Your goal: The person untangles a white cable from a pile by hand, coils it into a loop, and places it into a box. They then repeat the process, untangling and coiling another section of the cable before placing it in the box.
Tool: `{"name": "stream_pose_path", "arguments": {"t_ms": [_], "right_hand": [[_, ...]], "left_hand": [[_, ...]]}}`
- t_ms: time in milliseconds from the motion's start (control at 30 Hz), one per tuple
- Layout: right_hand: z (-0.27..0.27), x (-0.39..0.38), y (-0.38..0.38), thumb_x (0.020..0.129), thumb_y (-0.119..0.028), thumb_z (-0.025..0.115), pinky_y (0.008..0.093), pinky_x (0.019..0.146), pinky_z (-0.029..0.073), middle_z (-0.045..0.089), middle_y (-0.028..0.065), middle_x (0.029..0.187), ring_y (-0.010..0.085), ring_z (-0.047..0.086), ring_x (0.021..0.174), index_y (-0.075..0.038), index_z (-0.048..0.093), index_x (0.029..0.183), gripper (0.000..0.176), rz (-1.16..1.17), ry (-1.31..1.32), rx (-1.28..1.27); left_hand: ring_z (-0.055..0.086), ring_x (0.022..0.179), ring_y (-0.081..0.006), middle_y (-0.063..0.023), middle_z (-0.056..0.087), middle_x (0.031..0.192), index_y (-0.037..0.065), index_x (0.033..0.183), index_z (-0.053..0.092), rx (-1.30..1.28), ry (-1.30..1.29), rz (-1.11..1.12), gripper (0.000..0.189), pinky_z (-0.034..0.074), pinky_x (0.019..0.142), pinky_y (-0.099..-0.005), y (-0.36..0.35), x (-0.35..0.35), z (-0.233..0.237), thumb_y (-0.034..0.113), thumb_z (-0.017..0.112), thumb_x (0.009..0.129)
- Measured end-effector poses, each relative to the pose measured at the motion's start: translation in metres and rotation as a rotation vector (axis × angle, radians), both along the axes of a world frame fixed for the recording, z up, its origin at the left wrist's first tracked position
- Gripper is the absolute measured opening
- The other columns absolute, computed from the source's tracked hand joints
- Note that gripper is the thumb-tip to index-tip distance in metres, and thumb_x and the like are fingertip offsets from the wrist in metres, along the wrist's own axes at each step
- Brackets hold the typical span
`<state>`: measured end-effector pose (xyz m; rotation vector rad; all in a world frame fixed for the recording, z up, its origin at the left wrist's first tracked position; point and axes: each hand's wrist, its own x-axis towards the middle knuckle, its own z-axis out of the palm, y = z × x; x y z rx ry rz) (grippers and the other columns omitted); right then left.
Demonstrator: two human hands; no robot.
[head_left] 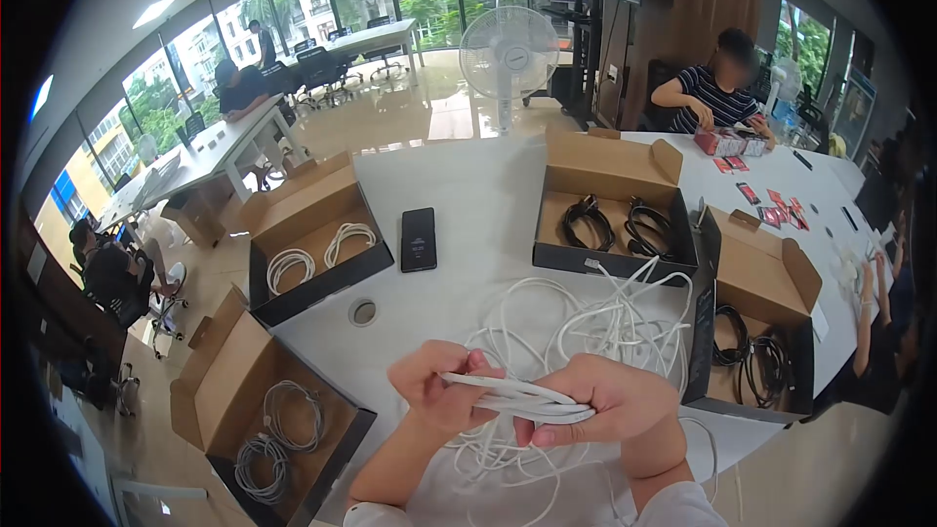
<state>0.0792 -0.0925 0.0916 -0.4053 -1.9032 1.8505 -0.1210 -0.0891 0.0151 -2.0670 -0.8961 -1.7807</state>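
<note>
Between my two hands, above the near side of the table, is a bundled white cable [522, 397] gathered in several loops. My left hand [444, 385] is closed around the bundle's left end. The right end is gripped by my right hand [615, 400], its thumb lying along the strands. Beneath and behind them spreads a tangled heap of white cable [625, 327] on the white table [454, 166]. Some strands hang down past the near edge. My palms hide part of the bundle.
Open cardboard boxes surround the heap: one with white coils [291, 270], one with grey coils [262, 468], two with black cables [588, 224] [766, 371]. A phone [418, 239] lies near a round table hole [364, 312]. Across the table a person [717, 98] handles red packets.
</note>
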Motion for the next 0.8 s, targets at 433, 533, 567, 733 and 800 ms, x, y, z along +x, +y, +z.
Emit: {"name": "stream_pose_path", "arguments": {"t_ms": [433,533,567,733,800], "right_hand": [[0.01,-0.011,-0.02,0.083,-0.014,0.07,0.0257,0.054,0.042,0.063,0.0072,0.069,0.0183,0.058,0.056,-0.003,0.066,0.088,0.013,-0.245,-0.099,0.234],[0.012,-0.006,-0.017,0.084,-0.014,0.067,0.0277,0.054,0.042,0.061,0.0085,0.068,0.0199,0.056,0.055,-0.003,0.064,0.092,0.013,-0.24,-0.131,0.234],[0.011,-0.004,-0.014,0.086,-0.013,0.065,0.0289,0.055,0.042,0.061,0.0097,0.068,0.0209,0.056,0.056,-0.003,0.062,0.097,0.015,-0.235,-0.129,0.262],[0.007,0.007,-0.01,0.09,-0.017,0.06,0.0283,0.053,0.042,0.06,0.0053,0.068,0.0157,0.053,0.055,-0.002,0.061,0.104,0.021,-0.311,0.01,0.28],[0.004,0.012,-0.002,0.092,-0.018,0.058,0.0277,0.053,0.043,0.06,0.0015,0.07,0.0118,0.053,0.056,-0.001,0.061,0.106,0.022,-0.342,0.108,0.243]], "left_hand": [[0.06,0.079,-0.016,-0.0201,0.053,0.112,0.022,0.113,0.053,0.166,-0.025,0.066,0.045,0.044,0.056,-0.0217,0.008,0.003,-0.013,0.002,0.071,0.076],[0.062,0.082,-0.0159,-0.0255,0.051,0.12,0.021,0.115,0.05,0.211,0.055,0.098,0.048,0.047,0.06,-0.0232,0.013,0.002,-0.004,0.004,0.072,0.076],[0.063,0.08,-0.0171,-0.0244,0.051,0.12,0.019,0.117,0.05,0.191,0.085,0.054,0.049,0.048,0.061,-0.0234,0.015,0.002,0.0,0.004,0.072,0.076],[0.065,0.075,-0.0244,-0.0213,0.043,0.131,-0.003,0.125,0.04,-0.363,-0.003,-0.247,0.061,0.053,0.065,-0.0243,-0.005,0.015,0.02,-0.002,0.07,0.072],[0.065,0.081,-0.0237,-0.0223,0.045,0.129,-0.008,0.128,0.035,-0.211,0.2,-0.06,0.063,0.053,0.069,-0.0265,-0.006,0.012,0.037,-0.003,0.067,0.074]]}}
